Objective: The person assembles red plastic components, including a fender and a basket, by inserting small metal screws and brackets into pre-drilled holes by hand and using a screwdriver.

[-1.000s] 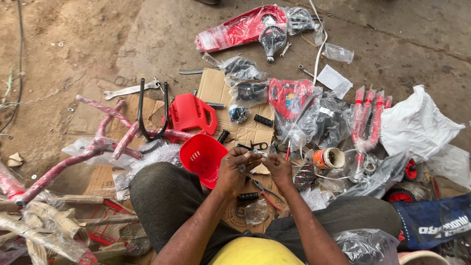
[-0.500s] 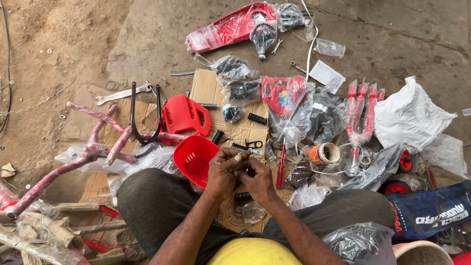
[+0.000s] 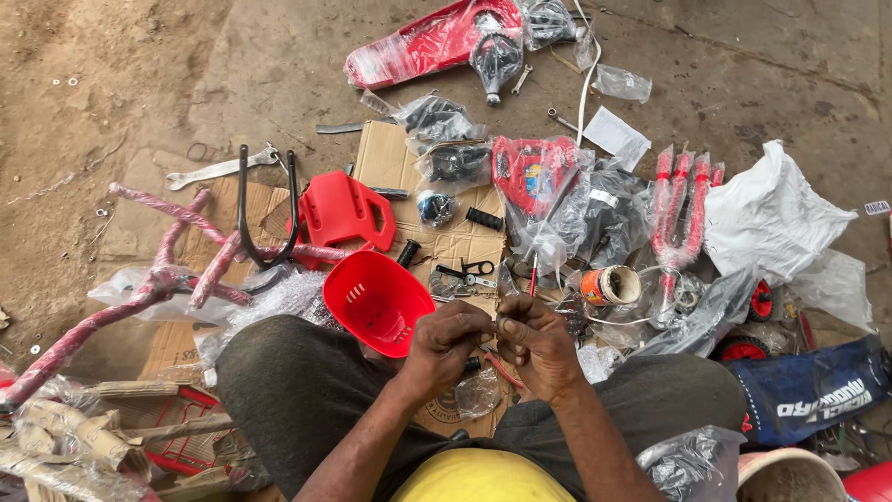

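- Small metal part (image 3: 500, 321), pinched between both hands right over the lap, just in front of the red plastic basket (image 3: 376, 302). It's too tiny to tell exactly what it is.
- Left hand (image 3: 444, 346) has its fingers curled tight around the near end of the part; right hand (image 3: 537, 342) has its fingers closed narrow on the other end. The hands are touching each other.
- Under the hands there's flattened cardboard (image 3: 409, 177) on the dirt floor, with a crumpled clear bag (image 3: 478, 395) just below the wrists.
- Red seat piece (image 3: 344, 209) sits beside a black U-shaped bracket (image 3: 265, 209), both left of the basket.
- Pink wrapped frame tubes (image 3: 177, 256) sprawl off to the left, near a flat wrench (image 3: 218, 169).
- An open tin of grease (image 3: 609, 285) stands just right of the hands, between plastic bags of black parts (image 3: 609, 218).
- Red forks in plastic wrap (image 3: 683, 204) lie beside a big white bag (image 3: 776, 218).
- Dark blue bag with white lettering (image 3: 808, 390) is at the right knee.
- Red wrapped fender (image 3: 432, 42) lies well apart at the top.
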